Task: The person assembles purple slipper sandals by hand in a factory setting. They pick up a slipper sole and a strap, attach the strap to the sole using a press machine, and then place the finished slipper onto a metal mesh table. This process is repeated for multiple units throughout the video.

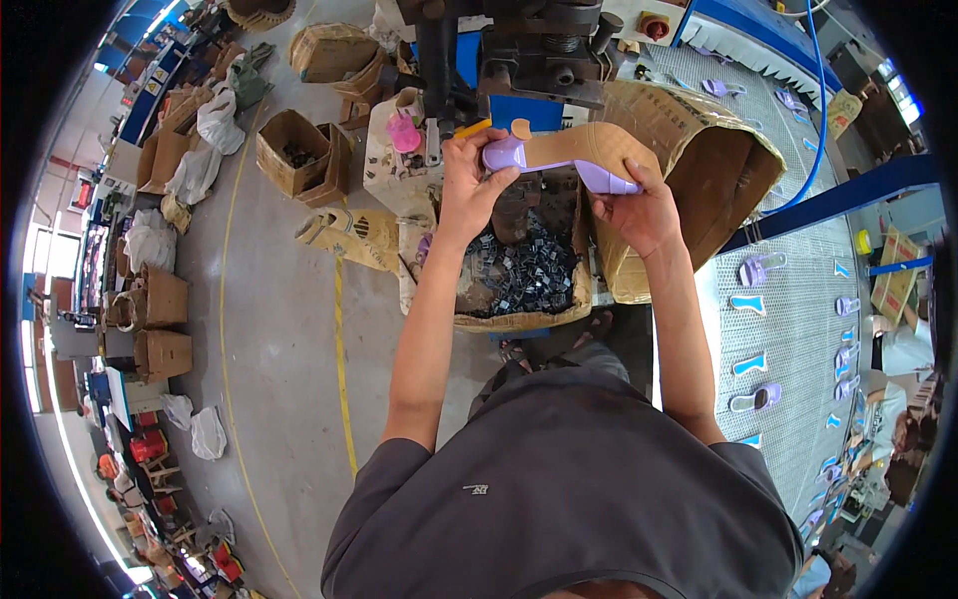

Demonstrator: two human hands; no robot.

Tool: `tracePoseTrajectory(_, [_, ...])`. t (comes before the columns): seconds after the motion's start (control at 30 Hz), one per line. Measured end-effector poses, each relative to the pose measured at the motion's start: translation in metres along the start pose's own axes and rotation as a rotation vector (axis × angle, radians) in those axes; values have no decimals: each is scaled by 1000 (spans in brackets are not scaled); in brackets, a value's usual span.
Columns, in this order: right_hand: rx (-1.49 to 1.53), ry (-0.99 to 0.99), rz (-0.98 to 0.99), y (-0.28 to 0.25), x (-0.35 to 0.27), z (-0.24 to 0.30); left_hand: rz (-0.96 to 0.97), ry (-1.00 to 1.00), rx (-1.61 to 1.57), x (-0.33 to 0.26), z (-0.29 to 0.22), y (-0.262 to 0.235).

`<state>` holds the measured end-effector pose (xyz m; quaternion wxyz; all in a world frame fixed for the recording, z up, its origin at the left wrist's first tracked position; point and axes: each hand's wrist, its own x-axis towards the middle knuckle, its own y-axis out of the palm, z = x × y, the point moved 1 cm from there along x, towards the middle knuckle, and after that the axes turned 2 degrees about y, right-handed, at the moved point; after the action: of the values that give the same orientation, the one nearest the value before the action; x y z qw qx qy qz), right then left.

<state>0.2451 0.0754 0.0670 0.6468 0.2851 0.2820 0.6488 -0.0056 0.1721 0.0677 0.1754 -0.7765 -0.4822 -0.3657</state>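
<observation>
Both hands gripping lilac shoe last (pixel 559 152) at machine head (pixel 544 45): left hand (pixel 469 185) fingers at heel, right hand (pixel 639 215) at toe (metal-parts box (pixel 519 275) below); next: keep it steady.

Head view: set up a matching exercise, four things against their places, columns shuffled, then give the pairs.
Things:
1. shoe last
2. metal clips
3. pink cup
4. purple shoe parts

Places:
A. spread on the mesh belt at the right
B. held between left hand and right hand
C. piled in the cardboard box under the hands
D. on the bench left of the hands

Pairs: 1-B, 2-C, 3-D, 4-A
</observation>
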Motion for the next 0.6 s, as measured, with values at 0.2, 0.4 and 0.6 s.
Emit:
tracePoseTrajectory(0.2, [-9, 21, -14, 5, -5, 7, -75, -39, -40, -6, -8, 8])
tracePoseTrajectory(0.4, [-24, 26, 38, 4, -9, 8, -89, -36, -46, -10, -13, 8])
tracePoseTrajectory(0.6, [-45, 59, 67, -3, -21, 8, -146, -6, -230, -18, 10, 10])
